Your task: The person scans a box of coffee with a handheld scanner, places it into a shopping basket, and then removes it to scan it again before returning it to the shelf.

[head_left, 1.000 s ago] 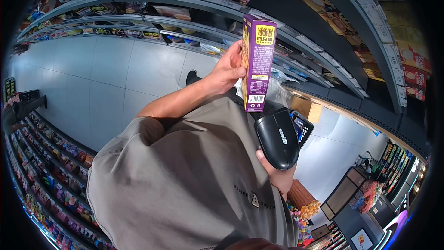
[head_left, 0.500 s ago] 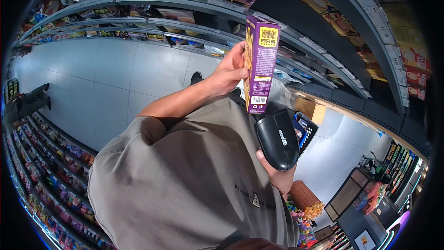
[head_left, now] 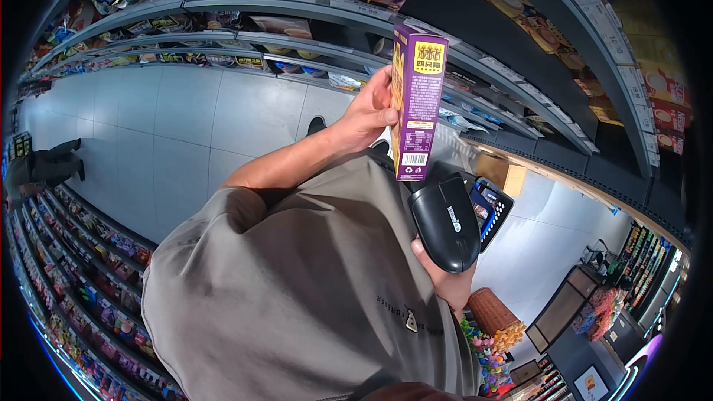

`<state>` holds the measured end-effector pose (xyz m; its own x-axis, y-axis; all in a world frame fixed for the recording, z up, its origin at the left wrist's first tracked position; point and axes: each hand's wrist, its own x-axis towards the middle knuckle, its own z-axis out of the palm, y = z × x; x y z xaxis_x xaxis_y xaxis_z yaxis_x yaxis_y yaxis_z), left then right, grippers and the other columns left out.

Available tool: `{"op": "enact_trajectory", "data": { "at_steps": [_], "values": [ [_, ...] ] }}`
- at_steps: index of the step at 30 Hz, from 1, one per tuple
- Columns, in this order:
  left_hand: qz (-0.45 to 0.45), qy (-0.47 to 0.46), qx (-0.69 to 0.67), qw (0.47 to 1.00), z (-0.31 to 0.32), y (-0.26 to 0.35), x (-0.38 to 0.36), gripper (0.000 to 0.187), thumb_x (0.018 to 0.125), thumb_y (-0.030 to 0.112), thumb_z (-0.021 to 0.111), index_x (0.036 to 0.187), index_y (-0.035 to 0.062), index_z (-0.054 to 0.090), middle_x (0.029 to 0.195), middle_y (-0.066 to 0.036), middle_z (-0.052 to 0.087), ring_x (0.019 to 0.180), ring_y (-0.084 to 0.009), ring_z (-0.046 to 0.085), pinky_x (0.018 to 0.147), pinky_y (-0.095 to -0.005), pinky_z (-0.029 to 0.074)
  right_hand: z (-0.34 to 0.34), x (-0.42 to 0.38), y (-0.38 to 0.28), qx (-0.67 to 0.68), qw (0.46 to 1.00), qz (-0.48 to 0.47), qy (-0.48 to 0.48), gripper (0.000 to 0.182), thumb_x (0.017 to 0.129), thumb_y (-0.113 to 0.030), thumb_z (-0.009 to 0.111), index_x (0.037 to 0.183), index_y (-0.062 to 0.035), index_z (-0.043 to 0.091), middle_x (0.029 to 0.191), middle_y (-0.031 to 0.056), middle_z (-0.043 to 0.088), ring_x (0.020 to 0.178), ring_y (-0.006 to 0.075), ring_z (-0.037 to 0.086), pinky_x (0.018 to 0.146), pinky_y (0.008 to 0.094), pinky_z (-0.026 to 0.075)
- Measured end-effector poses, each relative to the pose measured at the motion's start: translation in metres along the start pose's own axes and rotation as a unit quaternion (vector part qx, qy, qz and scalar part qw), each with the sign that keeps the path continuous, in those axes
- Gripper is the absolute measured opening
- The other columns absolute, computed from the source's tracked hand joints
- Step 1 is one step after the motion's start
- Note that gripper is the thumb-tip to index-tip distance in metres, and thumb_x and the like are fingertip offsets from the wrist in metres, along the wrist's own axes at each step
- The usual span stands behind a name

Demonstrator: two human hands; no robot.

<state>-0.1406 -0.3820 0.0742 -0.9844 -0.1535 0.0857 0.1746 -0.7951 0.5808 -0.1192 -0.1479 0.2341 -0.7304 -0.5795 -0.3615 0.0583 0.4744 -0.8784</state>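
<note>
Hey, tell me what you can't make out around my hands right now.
All in the head view:
Purple box: fine print too small; far side turned away.
Left hand: fingertips hidden behind the box.
Right hand: most fingers covered by the black scanner.
Handheld device: screen text too small; near edge behind the scanner.

Head view: worn on my head, facing forward and down
Shirt [head_left: 290, 282]: close below, filling the lower middle
Box [head_left: 422, 108]: beyond it, above centre
Shelf [head_left: 260, 1]: farther, curving across the top
</note>
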Motion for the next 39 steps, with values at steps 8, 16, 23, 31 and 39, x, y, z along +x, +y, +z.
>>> {"op": "enact_trajectory", "data": {
  "at_steps": [8, 16, 23, 31, 39],
  "values": [
    [-0.006, 0.0, 0.0, 1.0, 0.002, -0.002, 0.001, 0.093, 0.078, 0.034, 0.079, 0.147, 0.0106, 0.023, 0.14, -0.017, 0.042, 0.123, -0.0263, 0.049, 0.098, -0.0415, 0.049, -0.002, -0.001, 0.002, 0.011, 1.0, 0.019, 0.007, 0.049, 0.071, 0.0, 0.079, 0.116, 0.0017, 0.059, 0.108, 0.0115, 0.068, 0.097, 0.0186, 0.067, 0.085, 0.0306, 0.051],
    [0.001, 0.001, 0.008, 1.0, 0.006, -0.005, 0.001, 0.092, 0.078, 0.034, 0.079, 0.147, 0.0098, 0.023, 0.14, -0.017, 0.042, 0.123, -0.0266, 0.049, 0.098, -0.0417, 0.048, -0.005, -0.002, 0.003, 0.01, 1.0, -0.001, 0.001, 0.049, 0.072, 0.0, 0.078, 0.117, 0.0015, 0.059, 0.108, 0.0115, 0.068, 0.098, 0.0185, 0.067, 0.085, 0.0305, 0.051],
    [0.003, 0.0, 0.009, 1.0, 0.008, -0.009, 0.0, 0.089, 0.078, 0.034, 0.079, 0.146, 0.0093, 0.026, 0.139, -0.017, 0.042, 0.123, -0.0265, 0.049, 0.099, -0.0428, 0.047, -0.01, -0.006, 0.004, 0.002, 1.0, 0.025, -0.004, 0.051, 0.071, 0.0, 0.078, 0.118, 0.0019, 0.057, 0.109, 0.0116, 0.067, 0.099, 0.0186, 0.066, 0.087, 0.031, 0.05],
    [0.0, 0.006, 0.003, 1.0, 0.01, -0.011, -0.002, 0.089, 0.078, 0.035, 0.078, 0.146, 0.0094, 0.025, 0.14, -0.017, 0.042, 0.124, -0.0265, 0.048, 0.099, -0.0431, 0.047, -0.013, -0.008, 0.007, 0.002, 0.999, 0.045, -0.015, 0.049, 0.073, 0.0, 0.079, 0.117, 0.0013, 0.058, 0.108, 0.0113, 0.068, 0.097, 0.0179, 0.067, 0.085, 0.03, 0.051],
    [-0.005, 0.0, 0.003, 1.0, 0.01, -0.013, -0.002, 0.09, 0.079, 0.035, 0.078, 0.147, 0.0097, 0.024, 0.14, -0.016, 0.042, 0.124, -0.0263, 0.048, 0.099, -0.0426, 0.047, -0.013, -0.007, 0.003, 0.009, 0.999, 0.026, -0.035, 0.047, 0.072, -0.001, 0.08, 0.115, 0.0015, 0.06, 0.108, 0.0115, 0.068, 0.097, 0.0176, 0.067, 0.085, 0.0297, 0.051]
  ]
}}
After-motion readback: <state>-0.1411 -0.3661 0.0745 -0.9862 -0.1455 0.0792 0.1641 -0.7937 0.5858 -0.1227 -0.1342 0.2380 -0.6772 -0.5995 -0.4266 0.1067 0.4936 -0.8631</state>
